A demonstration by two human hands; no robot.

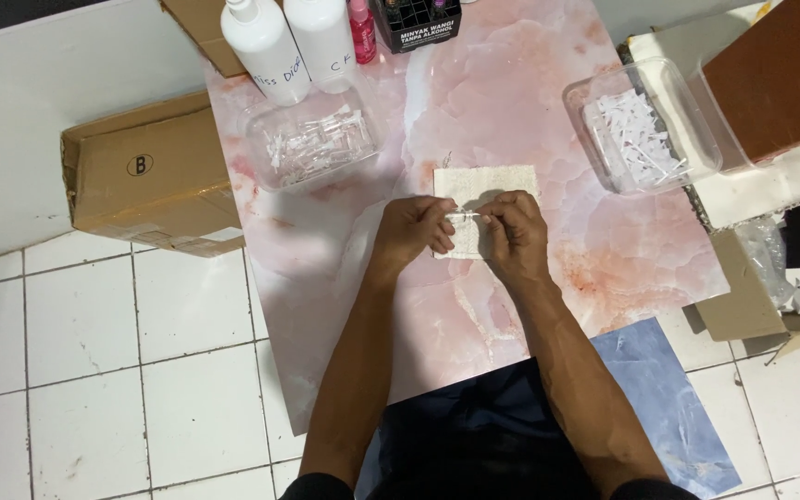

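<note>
A brown cardboard box (145,176) lies on the white tiled floor at the far left, touching the edge of a pink marbled board (511,102). On the board's upper left stand two white bottles (266,46), with a small pink bottle (362,28) and a dark box (416,20) just beside them. Below the bottles sits a clear plastic tray (312,143) holding small clear tubes.

Near the board's middle, the left hand (409,231) is curled, its thumb and forefinger pinched shut on one end of a small clear vial (464,215). The vial lies level between the two hands, just above a cream-coloured cloth pad (483,185) that rests flat on the board. The right hand (514,236) is likewise closed, fingertips pinched on the vial's other end, the remaining fingers folded in. Both hands hover over the lower half of the pad; whether they touch it cannot be told.

To the right, a second clear tray (641,125) holds a heap of small white pieces. It stands at the board's edge. Beyond it, an open cardboard box (752,287) holds plastic wrap and more white pieces.
</note>
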